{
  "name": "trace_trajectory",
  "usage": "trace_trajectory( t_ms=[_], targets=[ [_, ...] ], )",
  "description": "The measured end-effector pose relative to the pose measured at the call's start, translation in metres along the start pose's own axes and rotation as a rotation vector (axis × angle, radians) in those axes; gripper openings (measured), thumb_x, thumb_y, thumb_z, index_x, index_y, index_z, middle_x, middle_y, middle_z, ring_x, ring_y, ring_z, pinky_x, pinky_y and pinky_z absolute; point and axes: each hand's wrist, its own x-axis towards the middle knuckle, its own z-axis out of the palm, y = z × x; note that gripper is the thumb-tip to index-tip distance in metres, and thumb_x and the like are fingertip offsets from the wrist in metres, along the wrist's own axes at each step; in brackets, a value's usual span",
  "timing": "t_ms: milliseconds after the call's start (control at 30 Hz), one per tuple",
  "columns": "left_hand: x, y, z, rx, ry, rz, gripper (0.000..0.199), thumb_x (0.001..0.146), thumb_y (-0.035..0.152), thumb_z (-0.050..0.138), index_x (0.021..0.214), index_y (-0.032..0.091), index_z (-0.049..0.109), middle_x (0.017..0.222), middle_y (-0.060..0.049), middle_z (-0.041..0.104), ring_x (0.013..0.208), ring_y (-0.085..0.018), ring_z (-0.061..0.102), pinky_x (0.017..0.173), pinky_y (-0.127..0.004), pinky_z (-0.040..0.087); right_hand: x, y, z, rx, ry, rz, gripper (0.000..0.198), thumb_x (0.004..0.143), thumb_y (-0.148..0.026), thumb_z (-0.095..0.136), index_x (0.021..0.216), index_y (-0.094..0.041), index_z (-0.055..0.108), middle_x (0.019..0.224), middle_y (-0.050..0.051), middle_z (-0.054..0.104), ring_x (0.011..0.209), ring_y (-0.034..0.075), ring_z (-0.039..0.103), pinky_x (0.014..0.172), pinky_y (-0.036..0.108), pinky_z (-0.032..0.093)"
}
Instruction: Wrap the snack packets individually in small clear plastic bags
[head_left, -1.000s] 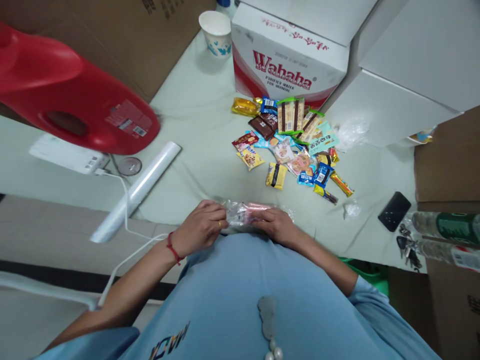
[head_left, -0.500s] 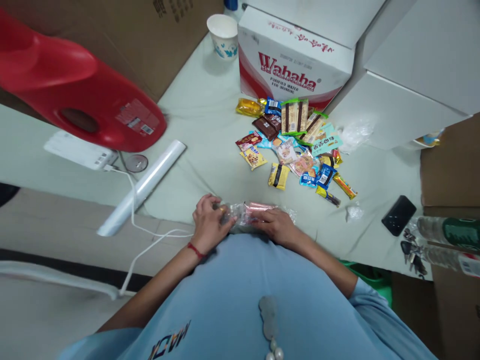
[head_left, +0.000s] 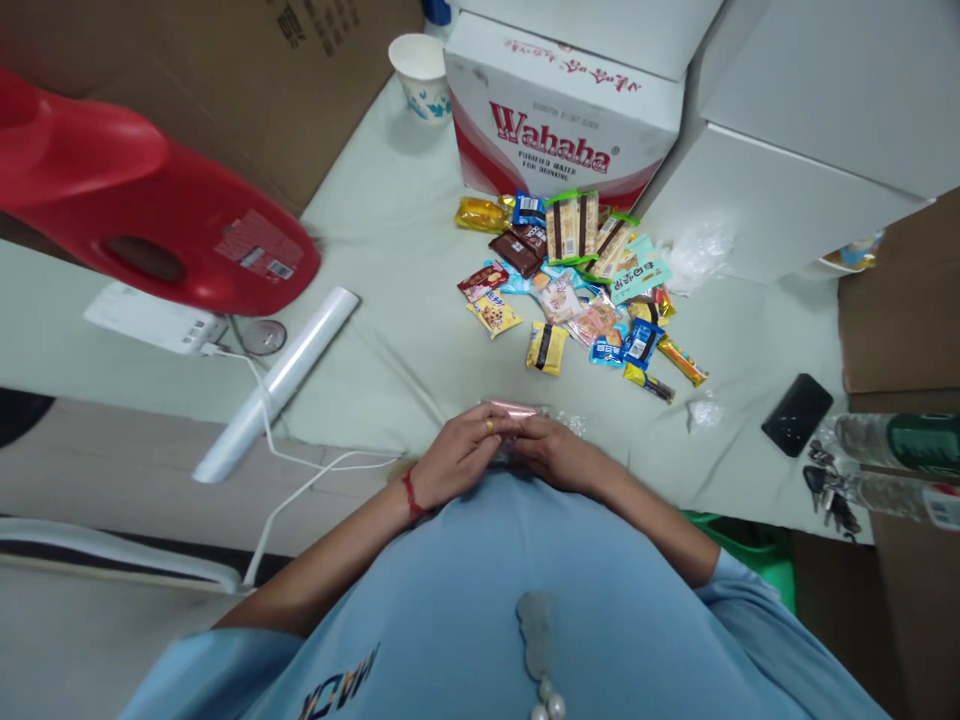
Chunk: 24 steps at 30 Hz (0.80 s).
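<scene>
Close against my body, at the table's near edge, lies a shiny pink package [head_left: 514, 408] in crinkled clear plastic [head_left: 571, 422]. My left hand [head_left: 463, 446], with a ring and a red string bracelet, presses over its left end, fingers together. From the other side my right hand [head_left: 556, 452] rests on it with bent fingers, and the fingertips of both hands meet over its middle. Most of the package is hidden under the hands, so its kind is unclear. Beyond the hands sits a loose pile of wrapped snacks [head_left: 562, 298]; a yellow packet [head_left: 547, 347] is the nearest one straight ahead.
A red jug [head_left: 217, 240] and a clear film roll [head_left: 277, 385] are on the left, beside a white charger [head_left: 150, 318] with a cable. Behind stand a paper cup [head_left: 421, 80] and a Wahaha carton [head_left: 555, 120]. A black case [head_left: 797, 415], keys and bottles lie right.
My left hand has slid right along the plastic onto the pink package, up to my right hand. My right hand has stayed nearly in place. The camera view has shifted slightly.
</scene>
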Motion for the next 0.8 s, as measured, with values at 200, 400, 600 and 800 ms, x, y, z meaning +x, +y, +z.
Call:
trace_trajectory(
  t_ms=[200, 400, 600, 800],
  targets=[
    [0.006, -0.012, 0.018, 0.082, -0.128, 0.142, 0.068, 0.085, 0.004, 0.046, 0.147, 0.025, 0.060, 0.144, -0.011, 0.063, 0.139, -0.024, 0.057, 0.120, -0.049, 0.048, -0.033, -0.004, -0.010, 0.122, 0.113, 0.027, 0.023, 0.106, -0.030, 0.053, 0.114, -0.021, 0.073, 0.120, 0.011, 0.075, 0.117, 0.023, 0.070, 0.104, 0.040, 0.056],
    [0.011, -0.020, 0.024, 0.113, -0.143, 0.165, 0.067, 0.084, 0.002, 0.048, 0.145, 0.026, 0.063, 0.141, -0.011, 0.066, 0.135, -0.024, 0.061, 0.117, -0.046, 0.052, -0.042, 0.004, 0.029, 0.272, 0.334, 0.195, 0.028, 0.106, -0.029, 0.046, 0.115, -0.025, 0.072, 0.106, 0.006, 0.078, 0.099, 0.019, 0.076, 0.094, 0.038, 0.062],
    [0.007, -0.039, 0.023, 0.111, -0.150, 0.178, 0.068, 0.083, 0.002, 0.048, 0.146, 0.023, 0.061, 0.148, -0.012, 0.063, 0.141, -0.024, 0.058, 0.119, -0.047, 0.049, -0.057, -0.006, 0.038, 0.173, 0.525, 0.256, 0.027, 0.105, -0.030, 0.049, 0.121, -0.027, 0.071, 0.134, 0.011, 0.071, 0.105, 0.021, 0.076, 0.092, 0.039, 0.063],
    [0.006, -0.051, 0.025, 0.229, -0.173, 0.231, 0.067, 0.080, 0.004, 0.054, 0.145, 0.021, 0.060, 0.146, -0.014, 0.063, 0.139, -0.028, 0.057, 0.119, -0.051, 0.049, -0.075, 0.001, 0.028, -0.152, 0.690, 0.589, 0.041, 0.091, -0.045, 0.072, 0.125, -0.022, 0.067, 0.127, 0.016, 0.063, 0.115, 0.030, 0.064, 0.097, 0.051, 0.059]
  ],
)
